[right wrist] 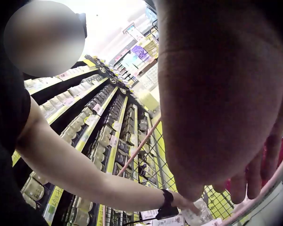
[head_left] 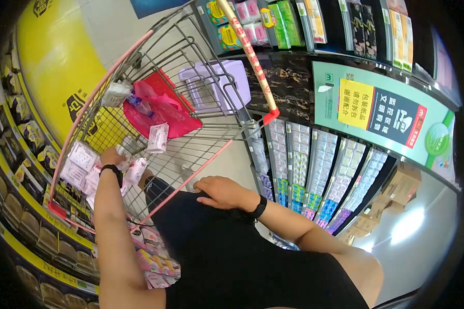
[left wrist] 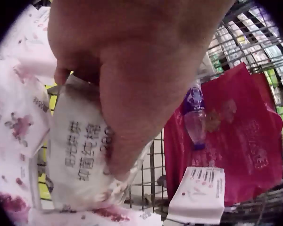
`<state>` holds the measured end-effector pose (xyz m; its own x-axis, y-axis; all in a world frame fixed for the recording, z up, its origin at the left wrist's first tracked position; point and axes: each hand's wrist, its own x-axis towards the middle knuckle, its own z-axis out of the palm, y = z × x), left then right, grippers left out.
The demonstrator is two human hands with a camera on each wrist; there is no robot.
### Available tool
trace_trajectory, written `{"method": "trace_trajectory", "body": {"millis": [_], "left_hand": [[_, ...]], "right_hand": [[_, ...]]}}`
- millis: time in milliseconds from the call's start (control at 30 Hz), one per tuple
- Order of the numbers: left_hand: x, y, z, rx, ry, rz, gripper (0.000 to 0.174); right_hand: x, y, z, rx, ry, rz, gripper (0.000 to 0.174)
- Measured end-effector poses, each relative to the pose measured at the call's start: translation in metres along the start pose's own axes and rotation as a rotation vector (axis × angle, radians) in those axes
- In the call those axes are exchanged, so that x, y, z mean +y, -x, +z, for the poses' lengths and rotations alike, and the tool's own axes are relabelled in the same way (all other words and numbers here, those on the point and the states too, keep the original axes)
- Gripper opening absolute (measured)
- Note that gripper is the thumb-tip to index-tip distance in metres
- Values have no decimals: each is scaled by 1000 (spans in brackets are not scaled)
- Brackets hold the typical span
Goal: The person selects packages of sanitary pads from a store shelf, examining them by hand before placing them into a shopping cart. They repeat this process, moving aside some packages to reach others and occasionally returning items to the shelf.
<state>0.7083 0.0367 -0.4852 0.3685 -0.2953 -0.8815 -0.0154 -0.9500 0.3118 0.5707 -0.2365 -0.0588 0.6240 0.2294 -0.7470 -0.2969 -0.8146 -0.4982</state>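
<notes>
In the head view, my left hand (head_left: pixel 111 157) reaches down into a wire shopping cart (head_left: pixel 56 208). The left wrist view shows its thumb and fingers gripping a white soft pack (left wrist: pixel 80 150) with dark printed characters. Pink-and-white flowered packs (head_left: pixel 80 159) lie in a pile beside that hand. A pinkish-red bag (head_left: pixel 185 123) lies further up the cart, with a small purple-labelled bottle (left wrist: pixel 195 122) against it. Close to the bag is a small white pack (head_left: pixel 158 138). My right hand (head_left: pixel 221 191) hangs near the cart's pink side rail, fingers loosely bent, holding nothing.
Shelves of dark-packaged goods (head_left: pixel 41 242) run along the left. To the right stand shelves of small packs (head_left: pixel 299 165) beneath a green sign board (head_left: pixel 325 103). A light purple plastic container (head_left: pixel 237 82) shows by the cart's handle (head_left: pixel 247 49).
</notes>
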Motion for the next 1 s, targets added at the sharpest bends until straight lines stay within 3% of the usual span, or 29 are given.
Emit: {"method": "trace_trajectory", "body": {"millis": [67,100,200,300,333,400,433,467,533,600,667,733,833,867,933,967,1000], "left_hand": [[-12,-7,-2,33,121,-26,79],[-20,-10,-2,155,253,52,74],[-24,0,-29,217,818,184,70],[-4,58,-75,393,970,163,74],[-18,48,-74,350,947,248,80],[-2,90,-81,574,962,342,76],[28,154,-106,512,1060,391,74],[21,157,-96,512,1100,451,72],[57,241,-94,579,1231,455,70],[81,311,-77,716,1060,291,68],[91,356,-42,595,1172,384,70],[96,367,24,814,1192,406,73],[141,419,105,981,1104,314,76],[171,433,125,1092,1197,371,73],[242,489,137,1098,1360,441,71],[262,503,143,1166,1302,380,71],[287,524,171,1277,1283,277,71]], "right_hand": [[6,-1,-4,-19,13,-24,36],[8,0,-7,-27,17,-36,36],[13,6,-20,21,55,-82,36],[21,8,-29,-3,132,-136,34],[26,6,-29,-12,163,-167,34],[39,-1,-27,8,245,-268,34],[44,-6,-29,4,300,-335,35],[46,-9,-31,2,353,-401,36],[35,-11,-46,12,461,-495,40],[24,-8,-58,49,534,-599,41],[20,-5,-64,57,531,-723,43],[12,3,-70,7,491,-827,53],[2,18,-59,-313,12,-813,65],[-1,21,-49,-356,-76,-860,67],[-7,30,-26,-451,-251,-921,73],[-14,44,-24,-533,-174,-852,70],[-18,60,-6,-625,-133,-920,71]]}}
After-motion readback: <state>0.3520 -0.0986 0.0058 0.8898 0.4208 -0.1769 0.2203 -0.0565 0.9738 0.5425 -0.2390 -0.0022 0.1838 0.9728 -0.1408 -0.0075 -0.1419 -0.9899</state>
